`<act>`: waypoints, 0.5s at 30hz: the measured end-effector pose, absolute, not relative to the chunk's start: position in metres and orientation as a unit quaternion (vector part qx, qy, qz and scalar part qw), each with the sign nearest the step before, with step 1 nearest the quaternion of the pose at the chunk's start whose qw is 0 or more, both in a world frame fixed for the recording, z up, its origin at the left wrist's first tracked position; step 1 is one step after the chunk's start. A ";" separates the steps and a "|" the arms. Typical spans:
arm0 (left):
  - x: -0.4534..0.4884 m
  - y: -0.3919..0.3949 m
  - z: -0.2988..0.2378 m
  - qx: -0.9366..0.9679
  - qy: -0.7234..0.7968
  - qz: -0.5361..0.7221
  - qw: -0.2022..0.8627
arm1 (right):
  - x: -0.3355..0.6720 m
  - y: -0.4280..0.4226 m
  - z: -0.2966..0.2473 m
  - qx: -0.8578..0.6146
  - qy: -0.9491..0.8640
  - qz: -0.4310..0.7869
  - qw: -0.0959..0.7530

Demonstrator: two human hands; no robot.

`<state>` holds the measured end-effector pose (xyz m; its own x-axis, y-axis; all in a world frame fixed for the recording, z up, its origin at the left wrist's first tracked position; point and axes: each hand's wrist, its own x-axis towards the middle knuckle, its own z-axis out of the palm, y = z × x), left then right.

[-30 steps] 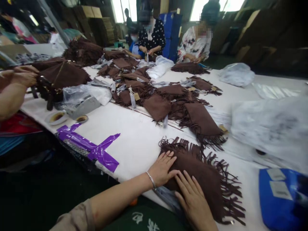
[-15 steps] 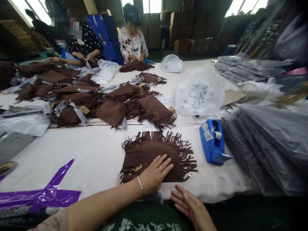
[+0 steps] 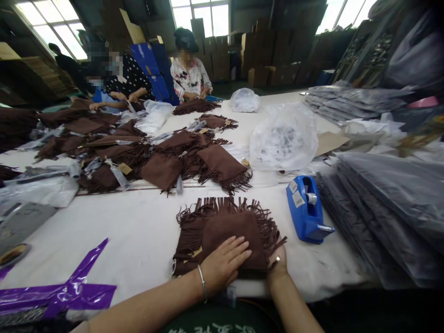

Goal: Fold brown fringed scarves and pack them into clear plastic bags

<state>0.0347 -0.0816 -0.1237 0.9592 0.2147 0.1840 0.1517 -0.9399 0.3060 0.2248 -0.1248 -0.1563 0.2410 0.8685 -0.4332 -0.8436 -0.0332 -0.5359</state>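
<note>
A brown fringed pouch lies flat on the white-covered table in front of me, its long strips spread along the top and right sides. A tan tag shows at its left part. My left hand, with a bracelet at the wrist, rests on the pouch with outstretched fingers. At the pouch's lower right corner is my right hand, touching the edge. Fringe covers most of its fingers, so their grip is hidden. A small shiny metal piece shows beside that hand.
A blue tape dispenser stands right of the pouch. Grey plastic-wrapped stacks line the right side. More brown fringed pouches and a clear bag lie beyond. Purple tape is at lower left. Co-workers handle pouches across the table.
My right hand has moved up and right from the table's front edge to the pouch's right corner. My left hand stays flat on the pouch. The view has tilted slightly upward.
</note>
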 end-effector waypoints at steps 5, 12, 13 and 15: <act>0.035 -0.082 -0.136 0.978 0.071 0.127 0.148 | 0.254 -0.122 -0.149 -0.331 0.037 0.599 0.728; 0.032 -0.081 -0.144 0.970 -0.010 0.155 0.186 | 0.224 -0.109 -0.128 -0.530 -0.277 0.476 0.645; 0.032 -0.081 -0.145 0.967 -0.020 0.150 0.203 | 0.215 -0.106 -0.130 -0.563 -0.362 0.442 0.597; 0.033 -0.081 -0.145 0.961 -0.021 0.138 0.238 | 0.200 -0.101 -0.137 -0.604 -0.493 0.380 0.498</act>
<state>0.0331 -0.0813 -0.1455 0.9610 0.0248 0.2753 -0.1065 -0.8857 0.4518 0.1997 -0.1009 -0.1365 0.2257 0.9736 0.0327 0.2167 -0.0174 -0.9761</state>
